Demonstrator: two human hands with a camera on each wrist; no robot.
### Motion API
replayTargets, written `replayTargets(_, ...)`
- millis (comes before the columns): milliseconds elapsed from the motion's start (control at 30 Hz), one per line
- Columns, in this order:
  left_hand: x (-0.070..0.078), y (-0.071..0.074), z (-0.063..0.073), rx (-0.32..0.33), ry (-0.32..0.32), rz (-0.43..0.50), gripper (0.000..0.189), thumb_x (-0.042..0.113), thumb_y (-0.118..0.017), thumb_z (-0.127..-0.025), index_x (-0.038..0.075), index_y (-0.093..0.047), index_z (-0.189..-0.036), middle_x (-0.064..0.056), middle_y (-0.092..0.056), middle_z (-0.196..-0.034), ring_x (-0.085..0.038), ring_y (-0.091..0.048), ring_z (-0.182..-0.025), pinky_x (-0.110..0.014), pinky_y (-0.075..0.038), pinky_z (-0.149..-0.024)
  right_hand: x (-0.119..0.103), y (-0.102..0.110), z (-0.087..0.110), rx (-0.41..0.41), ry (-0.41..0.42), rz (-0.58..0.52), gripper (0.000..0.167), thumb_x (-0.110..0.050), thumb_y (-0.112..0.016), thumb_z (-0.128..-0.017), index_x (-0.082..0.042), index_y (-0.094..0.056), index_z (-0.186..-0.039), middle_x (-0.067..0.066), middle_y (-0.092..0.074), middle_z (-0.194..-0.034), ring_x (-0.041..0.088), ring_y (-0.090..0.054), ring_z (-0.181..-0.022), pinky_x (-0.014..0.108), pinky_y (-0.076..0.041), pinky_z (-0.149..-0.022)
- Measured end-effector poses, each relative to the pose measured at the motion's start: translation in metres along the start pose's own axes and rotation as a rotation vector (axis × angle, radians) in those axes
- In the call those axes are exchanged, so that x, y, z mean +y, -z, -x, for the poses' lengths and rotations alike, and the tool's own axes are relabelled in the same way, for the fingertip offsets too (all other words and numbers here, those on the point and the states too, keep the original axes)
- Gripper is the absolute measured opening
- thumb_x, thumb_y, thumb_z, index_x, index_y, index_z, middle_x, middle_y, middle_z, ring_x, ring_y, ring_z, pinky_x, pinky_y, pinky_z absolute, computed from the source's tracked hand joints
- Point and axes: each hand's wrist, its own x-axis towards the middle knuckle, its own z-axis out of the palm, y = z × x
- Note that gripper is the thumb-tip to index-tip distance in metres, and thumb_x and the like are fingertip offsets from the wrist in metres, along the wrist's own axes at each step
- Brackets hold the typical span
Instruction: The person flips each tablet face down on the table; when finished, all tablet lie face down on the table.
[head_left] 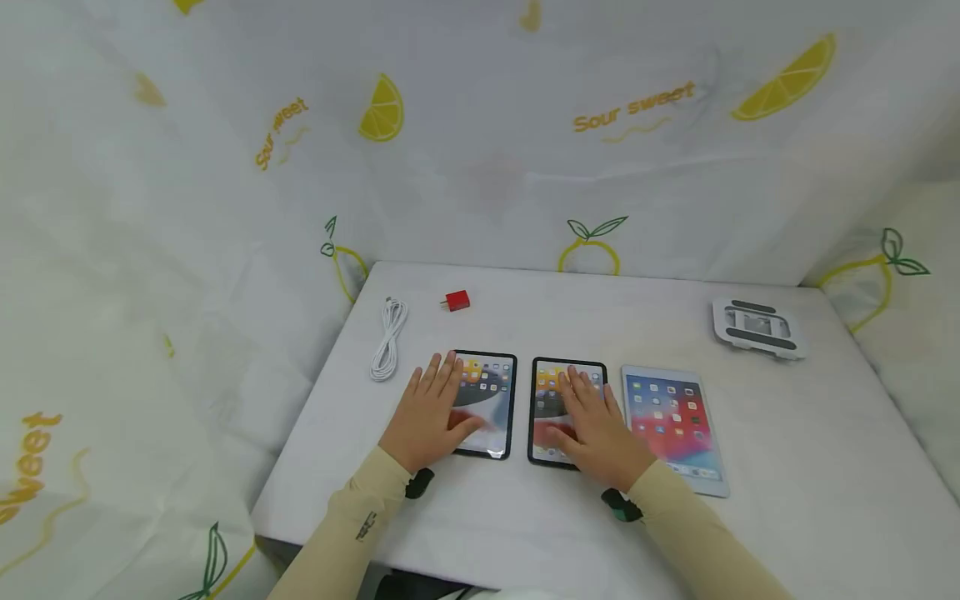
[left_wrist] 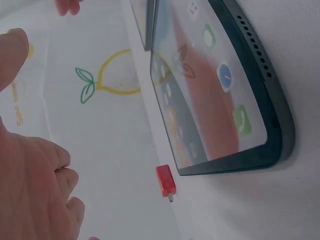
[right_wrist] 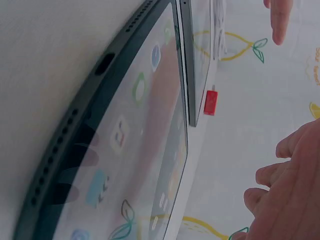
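My left hand [head_left: 426,414] is held over the left edge of a black-framed tablet [head_left: 497,408], its fingers straight. A gap shows between that hand [left_wrist: 35,185] and the lit screen [left_wrist: 200,95] in the left wrist view. Over a second black-framed tablet [head_left: 542,417] is my right hand [head_left: 603,437], palm down with fingers extended. The right wrist view also shows this hand [right_wrist: 295,185] apart from the tablet [right_wrist: 145,140], which mirrors it. To the right, a white-framed tablet [head_left: 678,425] lies screen up, partly behind the right hand and sleeve.
A coiled white cable [head_left: 387,342] lies at the table's left, with a red plug adapter [head_left: 456,301] near the back. At the back right is a folded white-and-grey stand [head_left: 759,327]. Fruit-printed white sheeting [head_left: 465,192] hangs behind the white table [head_left: 810,450].
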Motion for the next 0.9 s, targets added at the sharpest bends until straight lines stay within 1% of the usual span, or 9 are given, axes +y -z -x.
replayTargets(100,-0.005,0.0,0.004,-0.021,0.03,-0.004,0.096,0.065,-0.06,-0.101,0.004,-0.03,-0.168,-0.012,-0.021,-0.175,-0.033,-0.012,-0.163,-0.052,-0.008,-0.13,-0.007,-0.008,-0.008,-0.032,0.015,-0.015,0.088,-0.05,-0.06,-0.107,0.003,-0.025,-0.167,0.02,-0.016,-0.176,0.043,-0.012,-0.161,0.069,-0.002,-0.125)
replayTargets(167,-0.008,-0.001,0.005,-0.038,0.048,-0.025,0.094,0.066,-0.058,-0.102,0.005,-0.032,-0.168,-0.011,-0.022,-0.175,-0.033,-0.013,-0.163,-0.052,-0.008,-0.13,-0.011,-0.013,-0.013,-0.048,0.025,-0.014,0.088,-0.05,-0.059,-0.107,0.002,-0.024,-0.168,0.02,-0.015,-0.176,0.043,-0.011,-0.161,0.069,-0.003,-0.125)
replayTargets(300,-0.015,-0.004,0.009,-0.05,0.061,-0.049,0.091,0.065,-0.058,-0.102,0.004,-0.038,-0.165,-0.012,-0.028,-0.173,-0.034,-0.016,-0.162,-0.055,-0.013,-0.129,-0.019,-0.022,-0.023,-0.096,0.03,-0.013,0.088,-0.051,-0.057,-0.108,0.001,-0.021,-0.169,0.021,-0.015,-0.175,0.043,-0.01,-0.161,0.069,-0.001,-0.125)
replayTargets(500,-0.024,-0.009,0.014,-0.103,0.08,-0.08,0.091,0.067,-0.053,-0.104,0.002,-0.036,-0.165,-0.014,-0.031,-0.172,-0.035,-0.018,-0.162,-0.056,-0.016,-0.129,-0.026,-0.034,-0.034,-0.194,0.031,0.0,0.089,-0.056,-0.051,-0.11,0.003,-0.019,-0.168,0.023,-0.014,-0.175,0.043,-0.006,-0.162,0.067,0.003,-0.126)
replayTargets(733,-0.032,-0.013,0.02,-0.134,0.102,-0.076,0.091,0.067,-0.052,-0.104,0.0,-0.038,-0.164,-0.015,-0.034,-0.171,-0.035,-0.02,-0.161,-0.056,-0.017,-0.129,-0.031,-0.042,-0.042,-0.27,0.014,0.013,0.092,-0.063,-0.042,-0.11,0.005,-0.018,-0.168,0.024,-0.015,-0.174,0.042,-0.003,-0.162,0.064,0.006,-0.126)
replayTargets(800,-0.034,-0.014,0.021,-0.131,0.098,-0.057,0.088,0.065,-0.054,-0.105,-0.001,-0.041,-0.162,-0.016,-0.038,-0.168,-0.037,-0.024,-0.16,-0.057,-0.02,-0.128,-0.032,-0.043,-0.044,-0.286,0.013,0.016,0.092,-0.063,-0.041,-0.11,0.005,-0.017,-0.168,0.025,-0.015,-0.174,0.043,-0.004,-0.162,0.064,0.006,-0.126)
replayTargets(900,-0.038,-0.016,0.023,-0.157,0.095,-0.021,0.084,0.063,-0.052,-0.106,-0.001,-0.045,-0.16,-0.016,-0.043,-0.166,-0.037,-0.027,-0.159,-0.056,-0.022,-0.127,-0.034,-0.045,-0.047,-0.301,0.016,0.006,0.091,-0.062,-0.041,-0.111,0.004,-0.017,-0.168,0.025,-0.016,-0.174,0.043,-0.005,-0.162,0.064,0.006,-0.126)
